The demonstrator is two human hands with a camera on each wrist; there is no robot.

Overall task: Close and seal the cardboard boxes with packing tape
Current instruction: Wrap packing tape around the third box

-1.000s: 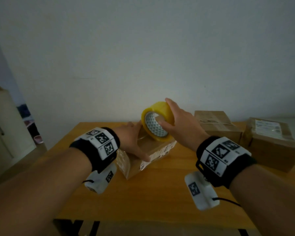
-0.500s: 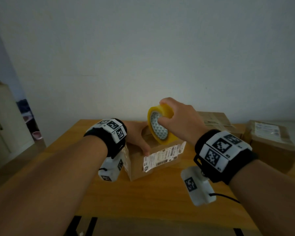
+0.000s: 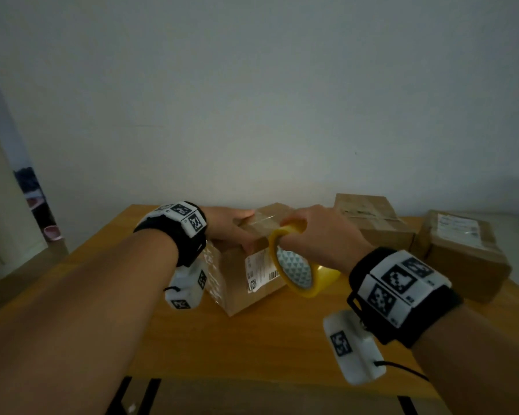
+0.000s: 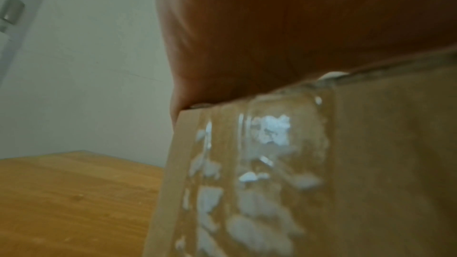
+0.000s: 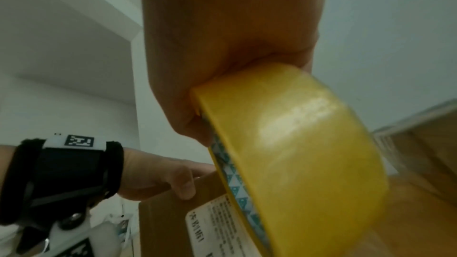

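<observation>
Head view showed a small brown cardboard box with a white shipping label (image 3: 249,274) standing on the orange-brown wooden table (image 3: 252,342), turned corner-on toward the person. The left hand (image 3: 231,227) lay over the box's top, fingers stretched across it and the thumb hooked down the near face beside the label, holding the box in place. The right hand (image 3: 321,235) was clenched around the upper rim of a yellow roll of packing tape with a blue-and-white triangle-patterned core (image 3: 300,271); the roll hung below the hand, just beside the box's labelled face, and a clear strip ran from it up over the box's top edge. Two more brown cardboard boxes (image 3: 372,223) sat further right on the table, near the pale wall (image 3: 252,100).

Left wrist view looked up under the left hand (image 4: 296,26), whose palm pressed on the box's (image 4: 371,163) upper edge; glossy, wrinkled clear tape (image 4: 262,153) ran down the side wall below it, with the table (image 4: 74,192) to the left.

Right wrist view showed the right hand (image 5: 230,36) gripping the tape roll (image 5: 296,153) from above, the roll touching or nearly touching the box's (image 5: 168,222) label, and the left hand (image 5: 158,175) with its thumb curled over the box's top corner.
</observation>
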